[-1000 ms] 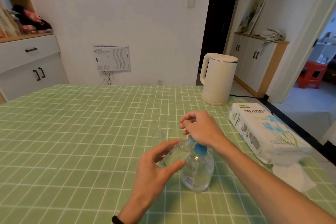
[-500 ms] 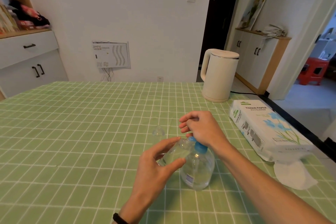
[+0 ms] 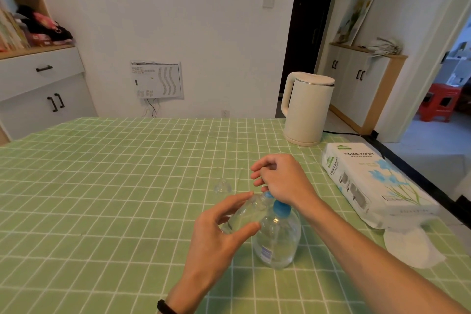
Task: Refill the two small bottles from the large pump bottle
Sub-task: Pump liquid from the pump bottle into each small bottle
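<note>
The large clear pump bottle (image 3: pixel 276 239) with a blue pump head (image 3: pixel 281 208) stands on the green checked tablecloth (image 3: pixel 114 186). My right hand (image 3: pixel 283 178) rests on top of the pump head, fingers curled. My left hand (image 3: pixel 216 232) holds a small clear bottle (image 3: pixel 244 214) tilted, its mouth up against the blue nozzle. A small clear cap (image 3: pixel 223 186) lies on the cloth just beyond the bottles. A second small bottle is not in view.
A cream electric kettle (image 3: pixel 307 109) stands at the back right, its cord running off the table. A pack of tissue paper (image 3: pixel 369 183) lies along the right edge, with a loose white tissue (image 3: pixel 410 247) in front of it.
Both hands stay at the pump and the small bottle; my left fingers have closed a little more around the small bottle. The view has shifted slightly.
</note>
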Available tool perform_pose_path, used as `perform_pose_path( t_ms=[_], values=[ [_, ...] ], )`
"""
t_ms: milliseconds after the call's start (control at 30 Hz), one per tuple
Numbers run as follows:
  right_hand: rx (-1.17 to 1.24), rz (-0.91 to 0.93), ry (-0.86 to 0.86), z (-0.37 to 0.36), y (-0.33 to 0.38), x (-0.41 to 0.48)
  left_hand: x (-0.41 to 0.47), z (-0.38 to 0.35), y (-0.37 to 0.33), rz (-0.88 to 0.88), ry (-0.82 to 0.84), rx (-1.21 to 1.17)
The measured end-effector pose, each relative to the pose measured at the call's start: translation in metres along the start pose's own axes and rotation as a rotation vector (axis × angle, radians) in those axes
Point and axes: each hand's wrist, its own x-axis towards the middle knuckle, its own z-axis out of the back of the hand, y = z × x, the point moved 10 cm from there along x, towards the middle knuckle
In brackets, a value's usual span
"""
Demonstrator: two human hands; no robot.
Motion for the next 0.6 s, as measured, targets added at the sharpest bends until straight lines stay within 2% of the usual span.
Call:
perform_pose_path(
  t_ms=[400, 600],
  values=[
    [0.005, -0.032, -0.01, -0.001, -0.009, -0.005, -0.001, -0.002, 0.007, 0.001, -0.002, 0.004],
    [-0.129, 0.013, 0.04, -0.001, 0.005, -0.003, -0.001, 0.0, 0.003, 0.009, -0.003, -0.018]
  ],
)
